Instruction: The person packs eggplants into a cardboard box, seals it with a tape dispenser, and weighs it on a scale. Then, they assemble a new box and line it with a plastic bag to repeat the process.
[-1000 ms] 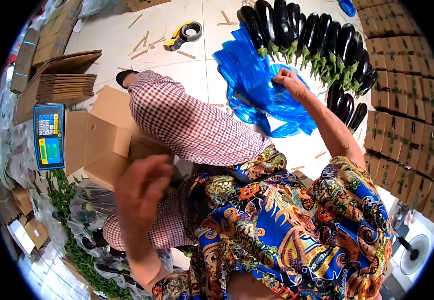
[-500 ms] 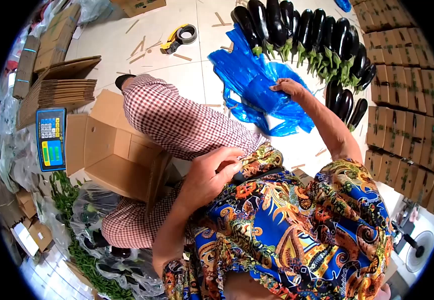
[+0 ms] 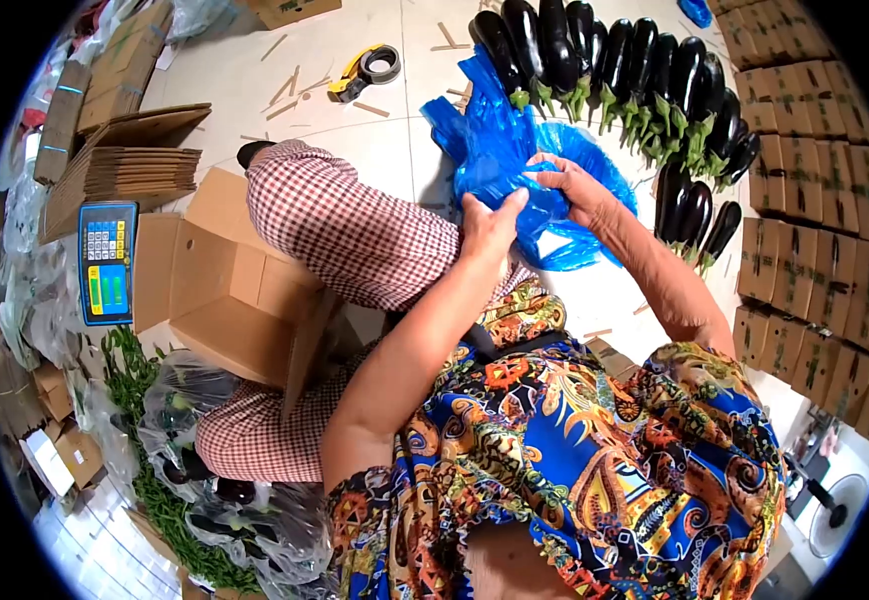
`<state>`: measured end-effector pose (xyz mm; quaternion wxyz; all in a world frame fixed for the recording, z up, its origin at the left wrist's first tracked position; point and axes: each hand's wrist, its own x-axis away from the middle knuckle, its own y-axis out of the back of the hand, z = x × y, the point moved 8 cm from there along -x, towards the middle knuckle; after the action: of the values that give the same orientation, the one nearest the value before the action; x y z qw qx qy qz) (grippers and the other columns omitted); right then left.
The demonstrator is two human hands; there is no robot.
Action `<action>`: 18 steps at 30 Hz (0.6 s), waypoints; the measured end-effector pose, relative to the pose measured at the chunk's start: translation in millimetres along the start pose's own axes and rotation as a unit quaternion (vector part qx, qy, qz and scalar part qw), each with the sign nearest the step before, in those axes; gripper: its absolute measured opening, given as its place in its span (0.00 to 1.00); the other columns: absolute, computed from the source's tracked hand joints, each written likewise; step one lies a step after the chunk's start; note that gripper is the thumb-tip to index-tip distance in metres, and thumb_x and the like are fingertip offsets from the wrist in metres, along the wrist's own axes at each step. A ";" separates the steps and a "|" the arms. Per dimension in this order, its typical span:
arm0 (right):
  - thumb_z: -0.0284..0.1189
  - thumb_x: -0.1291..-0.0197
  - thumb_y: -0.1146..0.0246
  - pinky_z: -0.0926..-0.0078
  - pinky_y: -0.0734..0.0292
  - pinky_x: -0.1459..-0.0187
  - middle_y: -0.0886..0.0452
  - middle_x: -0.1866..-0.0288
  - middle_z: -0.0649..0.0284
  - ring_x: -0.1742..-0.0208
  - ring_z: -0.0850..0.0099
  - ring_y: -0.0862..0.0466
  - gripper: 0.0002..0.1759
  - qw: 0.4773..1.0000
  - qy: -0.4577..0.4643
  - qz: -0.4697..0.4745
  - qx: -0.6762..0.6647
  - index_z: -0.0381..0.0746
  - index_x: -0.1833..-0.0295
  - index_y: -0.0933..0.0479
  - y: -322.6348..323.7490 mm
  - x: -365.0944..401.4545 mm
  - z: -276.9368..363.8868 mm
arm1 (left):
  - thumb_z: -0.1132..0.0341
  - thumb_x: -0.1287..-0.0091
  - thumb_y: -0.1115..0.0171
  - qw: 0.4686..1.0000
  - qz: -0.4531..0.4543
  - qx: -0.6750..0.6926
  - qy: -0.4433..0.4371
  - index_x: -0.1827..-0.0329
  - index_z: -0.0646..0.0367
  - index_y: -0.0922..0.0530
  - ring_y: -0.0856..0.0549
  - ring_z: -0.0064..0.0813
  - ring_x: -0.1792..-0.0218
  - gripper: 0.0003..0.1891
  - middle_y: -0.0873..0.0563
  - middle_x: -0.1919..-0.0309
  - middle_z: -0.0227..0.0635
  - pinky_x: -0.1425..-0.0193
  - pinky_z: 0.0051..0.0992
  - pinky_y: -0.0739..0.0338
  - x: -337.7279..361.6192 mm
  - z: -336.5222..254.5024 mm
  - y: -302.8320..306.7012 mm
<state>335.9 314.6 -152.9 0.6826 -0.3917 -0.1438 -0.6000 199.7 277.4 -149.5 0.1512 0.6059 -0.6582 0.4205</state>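
Note:
A crumpled blue plastic bag (image 3: 500, 150) lies spread on the floor in front of my knee. My left hand (image 3: 490, 228) has closed on its near edge, with thumb raised and the other fingers partly hidden by the plastic. Close beside it, my right hand (image 3: 573, 190) pinches the same bag between thumb and fingers. Beyond the bag, long dark eggplants (image 3: 610, 70) lie side by side in a curved row, green stems toward me. A smaller group of eggplants (image 3: 695, 212) rests to the right of the bag.
An open cardboard box (image 3: 220, 290) stands left of my leg, beside a scale display (image 3: 108, 262). Flattened cartons (image 3: 140, 170) are stacked behind it. A yellow tape dispenser (image 3: 365, 73) and cardboard strips lie on the floor. Packed cartons (image 3: 805, 190) line the right. Green peppers (image 3: 160, 500) lie at lower left.
My left hand has moved from my lap forward to the blue bag and taken hold of it. My right hand has stayed at the bag, shifting slightly, and the plastic is bunched differently.

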 end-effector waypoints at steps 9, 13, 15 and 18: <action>0.34 0.41 0.35 0.74 0.25 0.63 0.20 0.71 0.60 0.69 0.75 0.22 0.10 0.759 0.217 -0.042 0.613 0.39 0.59 0.21 93.0 2.3 -21.4 | 0.64 0.32 0.43 0.969 0.017 0.006 -0.245 0.62 0.63 0.21 0.28 0.17 0.70 0.10 0.23 0.72 0.28 0.65 0.22 0.31 43.2 -80.2 14.0; 0.34 0.39 0.36 0.67 0.24 0.58 0.16 0.64 0.55 0.62 0.66 0.17 0.12 0.812 0.009 -0.043 0.582 0.37 0.55 0.20 138.4 -27.2 -84.2 | 0.61 0.31 0.43 0.921 -0.058 -0.119 -0.368 0.57 0.62 0.20 0.26 0.17 0.68 0.12 0.22 0.69 0.27 0.62 0.19 0.30 112.4 -180.8 61.3; 0.35 0.40 0.35 0.67 0.24 0.57 0.16 0.63 0.54 0.60 0.65 0.17 0.14 0.812 0.037 -0.102 0.573 0.36 0.54 0.20 136.6 -22.2 -74.4 | 0.61 0.31 0.42 0.917 -0.082 -0.082 -0.381 0.56 0.61 0.20 0.24 0.19 0.65 0.12 0.21 0.67 0.28 0.57 0.21 0.28 132.4 -199.9 88.8; 0.35 0.41 0.35 0.66 0.23 0.54 0.16 0.57 0.49 0.56 0.61 0.15 0.18 0.768 0.081 -0.130 0.622 0.33 0.52 0.21 152.5 -32.2 -64.9 | 0.62 0.29 0.43 0.875 -0.268 -0.030 -0.403 0.54 0.61 0.22 0.19 0.23 0.60 0.11 0.18 0.62 0.31 0.52 0.26 0.22 162.6 -216.0 156.5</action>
<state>452.6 287.3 -271.8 0.7013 0.1906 -0.4795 -0.4919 -47.9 313.9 37.5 -0.0024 0.8713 -0.4866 0.0635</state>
